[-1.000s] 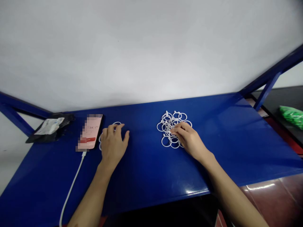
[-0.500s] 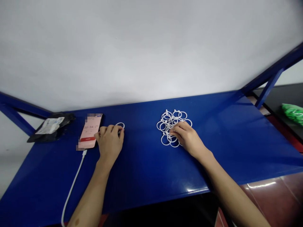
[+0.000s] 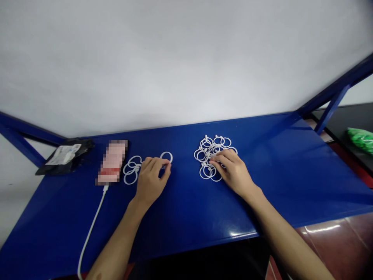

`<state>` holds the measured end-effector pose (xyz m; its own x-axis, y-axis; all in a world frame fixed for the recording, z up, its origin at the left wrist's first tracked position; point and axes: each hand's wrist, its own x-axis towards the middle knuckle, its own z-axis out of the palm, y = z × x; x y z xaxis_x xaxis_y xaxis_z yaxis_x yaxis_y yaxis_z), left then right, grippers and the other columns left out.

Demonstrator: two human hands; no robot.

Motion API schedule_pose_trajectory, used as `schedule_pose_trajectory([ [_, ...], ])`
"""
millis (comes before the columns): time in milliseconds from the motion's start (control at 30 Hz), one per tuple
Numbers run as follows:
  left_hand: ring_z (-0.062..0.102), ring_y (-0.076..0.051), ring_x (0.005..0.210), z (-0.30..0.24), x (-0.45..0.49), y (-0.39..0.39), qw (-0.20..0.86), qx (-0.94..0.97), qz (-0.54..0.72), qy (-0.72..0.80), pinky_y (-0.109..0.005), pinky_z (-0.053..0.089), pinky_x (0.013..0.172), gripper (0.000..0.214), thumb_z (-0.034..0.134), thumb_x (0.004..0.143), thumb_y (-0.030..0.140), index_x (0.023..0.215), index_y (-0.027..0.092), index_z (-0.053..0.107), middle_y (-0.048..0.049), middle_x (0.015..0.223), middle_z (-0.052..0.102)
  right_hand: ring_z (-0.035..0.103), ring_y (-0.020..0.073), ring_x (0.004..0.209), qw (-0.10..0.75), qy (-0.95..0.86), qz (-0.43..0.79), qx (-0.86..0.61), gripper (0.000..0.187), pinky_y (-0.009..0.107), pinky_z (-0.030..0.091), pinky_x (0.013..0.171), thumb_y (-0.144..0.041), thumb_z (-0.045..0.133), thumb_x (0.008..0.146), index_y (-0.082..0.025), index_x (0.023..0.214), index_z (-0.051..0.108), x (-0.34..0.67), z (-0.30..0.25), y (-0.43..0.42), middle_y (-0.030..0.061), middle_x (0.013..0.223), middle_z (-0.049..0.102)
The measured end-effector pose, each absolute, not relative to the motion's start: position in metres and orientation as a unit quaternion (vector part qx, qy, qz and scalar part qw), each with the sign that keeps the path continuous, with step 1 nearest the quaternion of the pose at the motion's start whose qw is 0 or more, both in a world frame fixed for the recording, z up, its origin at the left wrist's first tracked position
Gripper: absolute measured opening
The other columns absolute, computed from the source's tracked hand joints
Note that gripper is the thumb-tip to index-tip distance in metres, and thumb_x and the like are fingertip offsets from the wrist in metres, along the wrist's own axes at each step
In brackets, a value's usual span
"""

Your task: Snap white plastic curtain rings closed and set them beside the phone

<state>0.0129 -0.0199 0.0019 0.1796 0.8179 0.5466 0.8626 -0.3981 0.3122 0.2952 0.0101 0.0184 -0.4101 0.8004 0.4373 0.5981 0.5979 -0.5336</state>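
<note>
My left hand [image 3: 152,175] is pinched, with a white curtain ring [image 3: 171,155] at its thumb and finger, just above or on the blue table. Left of that hand lies a small group of overlapping white rings [image 3: 130,183], partly covered by the fingers. My right hand [image 3: 233,173] rests at the right side of a larger pile of white rings [image 3: 200,159], each thin and round with a small knob. Its thumb and fingertips are closed together over a ring in the pile; the exact grip is partly hidden.
A phone [image 3: 113,161] lies on the blue table [image 3: 186,217], with a white charging cable [image 3: 92,225] running to the front edge. Behind it at the left is a black plastic package [image 3: 65,157]. Blue frame bars [image 3: 332,109] rise at both ends; a green bag [image 3: 361,140] sits beyond the right end.
My left hand has moved right, away from the phone, with the ring at its fingertips, uncovering the small group of rings. My right hand stays at the pile.
</note>
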Motion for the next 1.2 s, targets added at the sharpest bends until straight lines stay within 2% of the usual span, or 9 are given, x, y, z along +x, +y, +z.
schedule_pose_trajectory([
  [167, 0.061, -0.017, 0.083, -0.003, 0.035, -0.031, 0.02, -0.82, -0.356, -0.447, -0.033, 0.05, 0.08, 0.01, 0.063, 0.091, 0.013, 0.098, 0.019, 0.064, -0.0026, 0.087, 0.07, 0.064, 0.0214, 0.091, 0.374, -0.823, 0.179, -0.387, 0.015, 0.039, 0.053, 0.082, -0.028, 0.057, 0.099, -0.02, 0.107, 0.067, 0.277, 0.021, -0.006, 0.0078, 0.098, 0.07],
  [267, 0.061, -0.017, 0.084, -0.006, 0.043, -0.037, 0.022, -0.841, -0.369, -0.394, -0.032, 0.051, 0.08, 0.018, 0.065, 0.09, 0.01, 0.104, 0.02, 0.067, -0.0027, 0.092, 0.072, 0.064, 0.0202, 0.088, 0.369, -0.806, 0.246, -0.391, 0.027, 0.037, 0.055, 0.08, -0.034, 0.06, 0.098, -0.021, 0.121, 0.061, 0.266, 0.016, -0.017, 0.0069, 0.099, 0.07],
  [367, 0.06, -0.017, 0.087, -0.008, 0.046, -0.04, 0.012, -0.852, -0.383, -0.357, -0.033, 0.052, 0.081, 0.022, 0.066, 0.089, 0.008, 0.106, 0.021, 0.068, -0.0023, 0.098, 0.074, 0.063, 0.0155, 0.077, 0.372, -0.773, 0.318, -0.404, 0.037, 0.032, 0.055, 0.073, -0.033, 0.06, 0.097, -0.021, 0.132, 0.055, 0.258, 0.012, -0.023, 0.005, 0.097, 0.068],
  [567, 0.062, -0.013, 0.09, -0.007, 0.047, -0.044, 0.015, -0.82, -0.434, -0.374, -0.028, 0.055, 0.078, 0.029, 0.065, 0.088, 0.003, 0.11, 0.022, 0.068, -0.0046, 0.112, 0.067, 0.06, 0.0126, 0.07, 0.37, -0.753, 0.367, -0.401, 0.027, 0.029, 0.052, 0.066, -0.027, 0.051, 0.101, -0.026, 0.125, 0.063, 0.257, 0.016, -0.021, 0.0009, 0.085, 0.062],
  [733, 0.065, -0.013, 0.087, -0.001, 0.049, -0.042, 0.034, -0.774, -0.468, -0.424, -0.025, 0.056, 0.078, 0.024, 0.07, 0.087, 0.012, 0.11, 0.019, 0.065, -0.0034, 0.099, 0.065, 0.06, 0.0097, 0.057, 0.363, -0.707, 0.445, -0.413, 0.014, 0.024, 0.049, 0.056, -0.033, 0.058, 0.098, -0.022, 0.105, 0.063, 0.256, 0.013, -0.023, -0.0044, 0.068, 0.059],
  [800, 0.064, -0.013, 0.083, 0.0, 0.049, -0.04, 0.024, -0.772, -0.47, -0.427, -0.026, 0.056, 0.075, 0.021, 0.07, 0.088, 0.015, 0.107, 0.019, 0.065, -0.0023, 0.093, 0.066, 0.061, 0.0096, 0.057, 0.357, -0.701, 0.464, -0.407, 0.014, 0.023, 0.049, 0.055, -0.035, 0.061, 0.097, -0.021, 0.099, 0.06, 0.255, 0.011, -0.026, -0.0044, 0.068, 0.06],
  [933, 0.061, -0.012, 0.072, 0.001, 0.045, -0.038, 0.007, -0.788, -0.464, -0.405, -0.028, 0.051, 0.069, 0.012, 0.068, 0.09, 0.014, 0.1, 0.02, 0.066, 0.0004, 0.081, 0.067, 0.062, 0.0095, 0.058, 0.356, -0.722, 0.464, -0.369, 0.014, 0.023, 0.052, 0.056, -0.033, 0.057, 0.1, -0.021, 0.104, 0.062, 0.253, 0.013, -0.03, -0.0028, 0.072, 0.062],
  [1067, 0.06, -0.013, 0.071, 0.001, 0.042, -0.039, 0.008, -0.8, -0.462, -0.381, -0.03, 0.048, 0.069, 0.014, 0.069, 0.088, 0.009, 0.097, 0.019, 0.066, 0.0008, 0.078, 0.068, 0.063, 0.0082, 0.059, 0.354, -0.739, 0.468, -0.331, 0.014, 0.022, 0.053, 0.056, -0.029, 0.055, 0.101, -0.02, 0.103, 0.066, 0.253, 0.014, -0.032, 0.0014, 0.086, 0.068],
  [1200, 0.061, -0.013, 0.071, 0.0, 0.042, -0.044, -0.006, -0.807, -0.464, -0.365, -0.031, 0.046, 0.07, 0.016, 0.067, 0.088, 0.004, 0.095, 0.019, 0.065, 0.0015, 0.075, 0.07, 0.063, 0.0087, 0.06, 0.342, -0.777, 0.436, -0.299, 0.016, 0.023, 0.054, 0.058, -0.027, 0.052, 0.102, -0.02, 0.105, 0.066, 0.255, 0.012, -0.032, 0.0018, 0.085, 0.069],
])
